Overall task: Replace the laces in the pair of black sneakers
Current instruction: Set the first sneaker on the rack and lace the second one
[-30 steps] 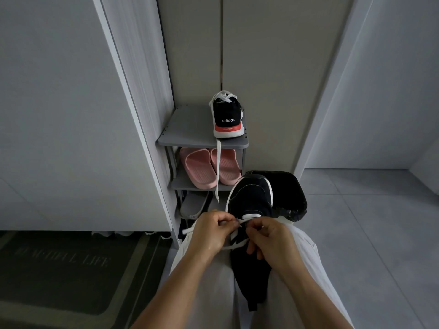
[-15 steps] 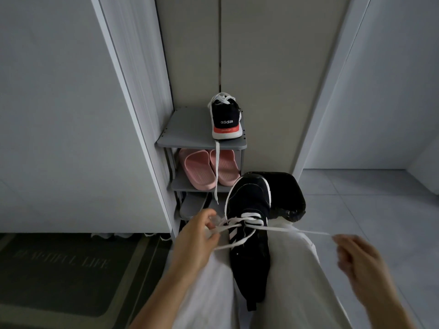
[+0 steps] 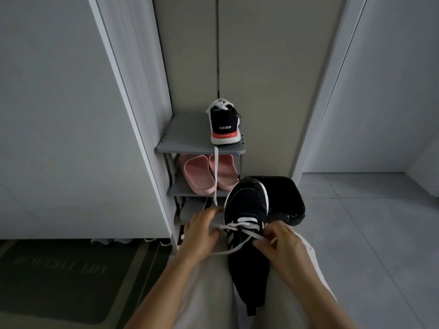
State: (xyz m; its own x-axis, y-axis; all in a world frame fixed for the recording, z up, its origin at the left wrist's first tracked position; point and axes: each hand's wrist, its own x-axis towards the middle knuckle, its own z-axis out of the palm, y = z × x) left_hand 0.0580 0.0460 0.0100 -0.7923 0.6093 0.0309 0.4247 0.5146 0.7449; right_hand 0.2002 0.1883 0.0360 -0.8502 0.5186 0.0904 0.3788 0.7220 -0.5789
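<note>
Black sneaker (image 3: 247, 210) with white side stripes lies lengthwise on a person's lap, toe pointing away, resting between the legs of pale trousers (image 3: 209, 281). A white lace (image 3: 240, 226) crosses the lowest eyelets near the toe, and both hands work it from either side. The left hand (image 3: 202, 233) sits just left of the shoe; its forefinger reaches forward while the thumb and the other bent fingers pinch one run of the lace, and a loose strand passes beneath the palm toward the other side. The right hand (image 3: 280, 243) touches the shoe's right edge, fingers curled tightly, gripping the lace between thumb and fingertips. Straight ahead stands a small grey shoe rack (image 3: 185, 136) in a corner between pale walls. On its top shelf stands the second sneaker (image 3: 224, 125), heel facing the viewer, with one lace end dangling down past the shelf below. That lower shelf holds a pair of pink slippers (image 3: 202, 174). Just right of the rack, behind the held shoe's toe, sits a bin lined with a black bag (image 3: 285, 195). A dark doormat (image 3: 59, 276) lies at lower left on the grey tiled floor (image 3: 368, 222).
</note>
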